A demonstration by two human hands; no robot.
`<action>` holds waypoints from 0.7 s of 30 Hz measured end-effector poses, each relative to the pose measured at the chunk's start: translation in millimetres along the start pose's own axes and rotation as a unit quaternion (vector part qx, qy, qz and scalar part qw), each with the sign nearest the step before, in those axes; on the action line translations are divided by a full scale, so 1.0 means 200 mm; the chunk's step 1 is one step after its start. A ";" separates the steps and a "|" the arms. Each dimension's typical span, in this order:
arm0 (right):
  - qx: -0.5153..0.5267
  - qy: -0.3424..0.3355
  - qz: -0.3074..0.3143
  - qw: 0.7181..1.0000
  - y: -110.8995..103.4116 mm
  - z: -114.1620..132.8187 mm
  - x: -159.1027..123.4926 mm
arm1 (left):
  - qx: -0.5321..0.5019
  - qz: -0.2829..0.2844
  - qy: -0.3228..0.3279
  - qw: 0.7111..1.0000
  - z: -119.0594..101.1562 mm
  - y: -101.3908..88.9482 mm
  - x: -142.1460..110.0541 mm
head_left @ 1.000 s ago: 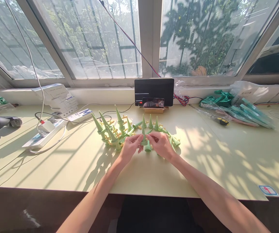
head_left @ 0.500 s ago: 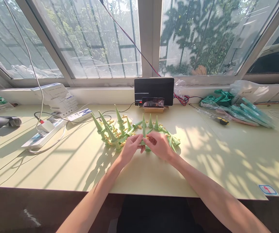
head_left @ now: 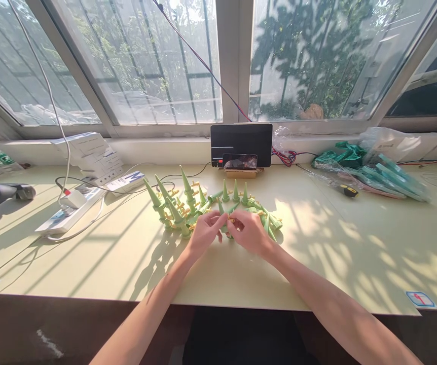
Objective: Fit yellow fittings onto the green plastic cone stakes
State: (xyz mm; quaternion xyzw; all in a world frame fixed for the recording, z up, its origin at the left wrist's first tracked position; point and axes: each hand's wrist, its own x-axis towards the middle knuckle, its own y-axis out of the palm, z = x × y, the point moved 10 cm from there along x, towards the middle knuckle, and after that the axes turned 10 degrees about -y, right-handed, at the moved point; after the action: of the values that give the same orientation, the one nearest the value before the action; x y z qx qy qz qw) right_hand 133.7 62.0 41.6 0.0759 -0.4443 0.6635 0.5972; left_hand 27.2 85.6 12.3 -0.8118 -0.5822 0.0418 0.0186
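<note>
Near the middle of the table, my left hand [head_left: 206, 230] and my right hand [head_left: 249, 231] meet, fingers pinched together. Between them is a green plant-watering spike [head_left: 220, 206]; its pointed tip shows above the left fingers, and the rest is mostly hidden. A bit of yellow valve [head_left: 231, 219] shows at my right fingertips. To the left stand several green spikes [head_left: 178, 221] with yellow valves, points up. More upright spikes [head_left: 235, 192] are just behind the hands, and others [head_left: 269, 213] lie or lean beside my right hand.
Against the window ledge, a black tablet [head_left: 241, 137] stands behind a phone [head_left: 240, 161] on a small stand. On the left are a white power strip [head_left: 57, 219], boxes [head_left: 93, 157] and cables. To the right lie plastic-wrapped packs [head_left: 393, 177] and a yellow-black tool [head_left: 348, 190].
The held spike, upright between my hands before, has tipped left and sunk lower. My fingers have drawn closer together around its yellow valve.
</note>
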 end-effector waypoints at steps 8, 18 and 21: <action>0.040 0.025 -0.006 0.999 0.00 -0.01 0.00 | 0.022 -0.032 0.037 0.999 -0.03 -0.01 -0.01; 0.068 0.030 0.002 0.997 0.01 -0.02 -0.01 | 0.014 -0.038 0.043 0.998 -0.03 -0.02 0.00; 0.077 0.034 0.007 0.996 0.01 -0.03 -0.01 | 0.016 -0.040 0.043 0.998 -0.04 -0.02 -0.01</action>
State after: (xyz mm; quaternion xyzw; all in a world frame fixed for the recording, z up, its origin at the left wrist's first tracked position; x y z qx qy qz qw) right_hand 134.3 64.6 35.8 0.0963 -0.3715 0.7021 0.5998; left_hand 24.1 85.1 20.1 -0.7886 -0.6120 0.0155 0.0579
